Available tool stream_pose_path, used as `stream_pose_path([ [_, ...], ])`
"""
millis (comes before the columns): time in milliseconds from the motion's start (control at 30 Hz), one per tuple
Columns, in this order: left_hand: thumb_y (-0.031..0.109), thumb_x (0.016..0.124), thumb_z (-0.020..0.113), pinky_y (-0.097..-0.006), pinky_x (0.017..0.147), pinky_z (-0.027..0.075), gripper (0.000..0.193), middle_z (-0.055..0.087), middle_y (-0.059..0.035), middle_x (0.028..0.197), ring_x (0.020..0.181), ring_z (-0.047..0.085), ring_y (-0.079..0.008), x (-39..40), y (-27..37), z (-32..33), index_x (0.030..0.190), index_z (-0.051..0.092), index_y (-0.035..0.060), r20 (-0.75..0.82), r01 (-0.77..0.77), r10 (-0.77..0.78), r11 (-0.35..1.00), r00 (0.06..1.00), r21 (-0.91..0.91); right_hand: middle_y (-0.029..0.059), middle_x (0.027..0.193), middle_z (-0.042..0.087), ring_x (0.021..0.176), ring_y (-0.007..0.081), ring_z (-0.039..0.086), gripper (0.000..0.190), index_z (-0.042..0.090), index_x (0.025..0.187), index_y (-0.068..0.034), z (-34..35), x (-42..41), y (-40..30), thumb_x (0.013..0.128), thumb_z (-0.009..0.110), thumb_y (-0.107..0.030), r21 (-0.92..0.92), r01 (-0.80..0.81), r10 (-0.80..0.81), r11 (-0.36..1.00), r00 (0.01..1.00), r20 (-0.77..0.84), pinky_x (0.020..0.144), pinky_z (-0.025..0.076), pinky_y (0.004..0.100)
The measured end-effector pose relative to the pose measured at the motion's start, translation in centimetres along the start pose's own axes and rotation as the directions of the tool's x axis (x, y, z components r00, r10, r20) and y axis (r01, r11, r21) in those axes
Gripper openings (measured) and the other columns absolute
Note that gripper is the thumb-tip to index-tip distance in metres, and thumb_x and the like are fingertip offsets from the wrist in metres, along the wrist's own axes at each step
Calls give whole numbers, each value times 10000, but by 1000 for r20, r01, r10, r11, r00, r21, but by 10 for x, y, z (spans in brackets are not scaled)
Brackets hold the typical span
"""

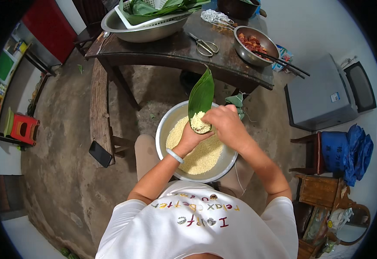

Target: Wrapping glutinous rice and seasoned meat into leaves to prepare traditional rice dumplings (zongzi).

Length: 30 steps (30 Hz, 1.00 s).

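Note:
My left hand (191, 140), with a pale bangle at its wrist, holds a green leaf (202, 92) folded into a cone, its long tip pointing away from me. Pale rice grains (199, 122) fill the cone's mouth. The fingertips of my right hand (224, 124) touch the grains and the cone's right edge; whether they pinch anything is hidden. Below both hands a wide metal basin (229, 165) of pale grains (196, 160) rests at my lap. Just right of the basin hang leaf-wrapped bundles (235, 101) tied with white string.
A dark wooden table (162, 48) ahead bears scissors (206, 47), a bowl (269, 40) of meat pieces with chopsticks, white string (216, 16), and a large basin (143, 36) with a basket of leaves. On the left, a phone (100, 154) lies on a wooden bench (99, 110).

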<state>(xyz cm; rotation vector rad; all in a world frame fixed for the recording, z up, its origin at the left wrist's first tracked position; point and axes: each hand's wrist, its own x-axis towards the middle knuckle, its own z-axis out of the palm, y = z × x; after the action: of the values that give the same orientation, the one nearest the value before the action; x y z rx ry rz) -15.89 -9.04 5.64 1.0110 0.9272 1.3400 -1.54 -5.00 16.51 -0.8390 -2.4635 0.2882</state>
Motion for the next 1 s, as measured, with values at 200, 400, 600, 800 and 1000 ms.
stream_pose_path([
  [200, 66, 708, 821, -302, 885, 484, 540, 624, -36, 1101, 1016, 591, -147, 0, -1, 0, 1184, 567, 40, 15, 47, -46, 999, 999, -25, 50, 958, 667, 914, 238, 589, 287, 676, 935, -90, 1, -15, -7, 698, 569, 32, 12, 71, -72, 997, 996, 58, 828, 355, 370],
  [400, 68, 724, 810, -302, 865, 493, 479, 633, -40, 1073, 986, 604, -150, -2, 7, 9, 1148, 588, 42, 0, -4, 4, 1000, 1000, -2, 50, 1019, 643, 986, 232, 567, 321, 671, 1001, -87, 7, -22, -1, 704, 589, 4, -56, -8, 11, 998, 999, 49, 843, 346, 375],
  [600, 70, 732, 792, -292, 855, 490, 473, 625, -35, 1070, 974, 601, -151, 0, -3, 6, 1152, 578, 41, 6, -25, 25, 999, 1000, -33, 29, 1097, 648, 978, 191, 575, 327, 676, 1071, -116, 5, -24, -11, 756, 590, -92, -210, 109, -126, 972, 989, -73, 879, 339, 377],
  [800, 123, 774, 736, -282, 829, 487, 414, 618, -39, 1066, 961, 581, -134, 2, -13, 1, 1143, 570, 35, 14, -4, 4, 1000, 1000, -28, 15, 1150, 643, 1017, 169, 572, 336, 680, 1105, -125, 20, -43, -9, 778, 601, -141, -328, 211, -234, 921, 972, -30, 946, 307, 407],
  [1000, 113, 785, 729, -287, 816, 494, 398, 619, -42, 1068, 953, 586, -138, 1, -15, 3, 1141, 572, 32, -10, -24, 24, 1000, 1000, -10, 11, 1218, 619, 1006, 158, 575, 380, 673, 1126, -99, 24, -47, -18, 753, 602, -105, -323, 156, -159, 934, 987, 15, 985, 298, 424],
])
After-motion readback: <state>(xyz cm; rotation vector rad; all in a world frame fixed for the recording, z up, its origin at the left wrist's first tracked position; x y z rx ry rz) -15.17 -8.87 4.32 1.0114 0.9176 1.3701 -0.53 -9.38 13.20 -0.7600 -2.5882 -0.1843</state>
